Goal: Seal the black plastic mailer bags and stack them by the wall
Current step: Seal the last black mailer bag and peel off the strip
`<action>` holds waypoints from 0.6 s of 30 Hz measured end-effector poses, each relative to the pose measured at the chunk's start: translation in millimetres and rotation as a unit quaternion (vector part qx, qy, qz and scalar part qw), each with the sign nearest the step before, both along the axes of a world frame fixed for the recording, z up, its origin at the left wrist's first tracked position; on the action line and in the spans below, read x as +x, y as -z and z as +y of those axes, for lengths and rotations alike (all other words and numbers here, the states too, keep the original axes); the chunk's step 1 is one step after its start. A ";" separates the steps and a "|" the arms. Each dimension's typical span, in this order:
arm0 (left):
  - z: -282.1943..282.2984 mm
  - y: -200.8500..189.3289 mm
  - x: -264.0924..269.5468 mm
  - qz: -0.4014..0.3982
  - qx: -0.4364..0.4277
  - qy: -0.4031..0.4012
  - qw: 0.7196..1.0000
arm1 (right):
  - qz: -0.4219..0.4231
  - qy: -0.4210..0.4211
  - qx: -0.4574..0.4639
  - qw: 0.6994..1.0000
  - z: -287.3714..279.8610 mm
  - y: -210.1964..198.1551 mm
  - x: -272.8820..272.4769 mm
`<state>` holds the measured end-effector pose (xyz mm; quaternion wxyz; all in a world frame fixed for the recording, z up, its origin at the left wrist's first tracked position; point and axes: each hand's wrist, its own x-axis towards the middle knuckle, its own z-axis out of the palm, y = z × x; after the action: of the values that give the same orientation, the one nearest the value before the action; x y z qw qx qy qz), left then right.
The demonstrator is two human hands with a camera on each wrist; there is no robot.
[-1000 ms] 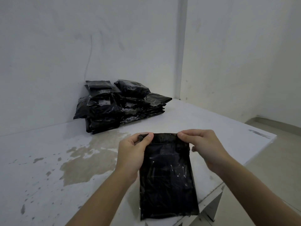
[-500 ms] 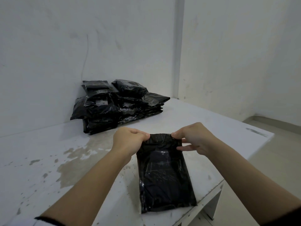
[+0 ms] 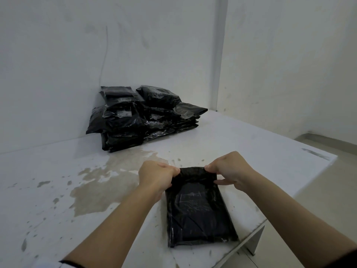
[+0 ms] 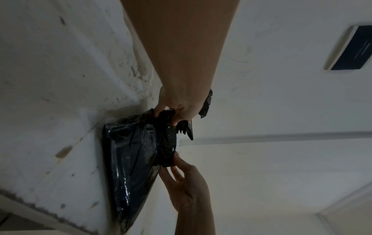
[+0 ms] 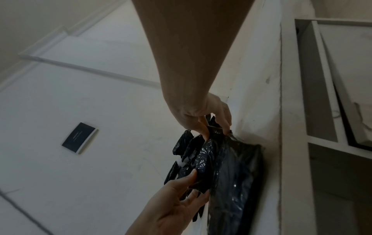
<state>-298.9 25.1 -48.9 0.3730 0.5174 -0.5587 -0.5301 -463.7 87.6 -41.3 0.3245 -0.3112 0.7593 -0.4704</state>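
Observation:
A filled black mailer bag (image 3: pixel 199 207) lies flat on the white table (image 3: pixel 260 151), close to its near right edge. Both hands pinch the bag's far end, where the flap is folded over. My left hand (image 3: pixel 173 172) grips the left corner and my right hand (image 3: pixel 209 170) the right corner. In the left wrist view the left hand (image 4: pixel 166 116) pinches crumpled plastic of the bag (image 4: pixel 135 155). In the right wrist view the right hand (image 5: pixel 216 132) pinches the flap of the bag (image 5: pixel 231 174). A stack of black mailer bags (image 3: pixel 143 117) sits against the far wall.
A brownish worn patch (image 3: pixel 108 186) marks the table left of the bag. The table's right edge (image 3: pixel 309 180) drops to the floor. White walls meet in a corner behind the stack. A dark rectangular fixture (image 5: pixel 79 137) sits on the ceiling.
The bag came down from tilted to flat on the table. Both hands turned knuckles-up and folded the top flap over toward me.

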 end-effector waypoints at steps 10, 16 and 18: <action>-4.1 19.6 14.1 -0.019 -0.028 0.107 0.994 | 0.001 -0.077 -0.069 0.995 15.6 20.0 -2.6; -9.6 25.9 33.3 -0.151 -0.182 0.249 0.939 | 0.216 -0.192 -0.086 0.953 30.2 36.9 -14.2; -9.8 26.3 36.3 -0.172 -0.224 0.281 0.917 | 0.253 -0.217 -0.114 0.936 33.0 43.5 -14.4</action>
<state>-262.7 15.3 -75.1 0.2124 0.3253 -0.8408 -0.3769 -478.0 120.6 -84.8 0.1782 -0.6118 0.6717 -0.3777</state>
